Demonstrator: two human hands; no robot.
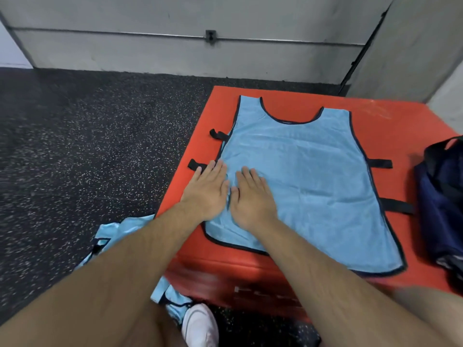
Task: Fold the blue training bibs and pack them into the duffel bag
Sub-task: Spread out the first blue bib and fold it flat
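The bib (300,176) is showing light blue all over, with dark navy trim running round its edges and neck. Its straps (380,163) are showing black. The pad (390,126) is glowing orange-red. The floor (87,146) is showing black, speckled with pale flecks. The wall (175,16) is showing plain grey. The bag (443,196) is showing navy with black handles. The shoe (200,324) is showing white. The other bibs (117,229) are showing the same light blue.

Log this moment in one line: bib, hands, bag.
bib: unfolded on red mat | left hand: flat on bib edge | right hand: flat on bib | duffel bag: right of bib
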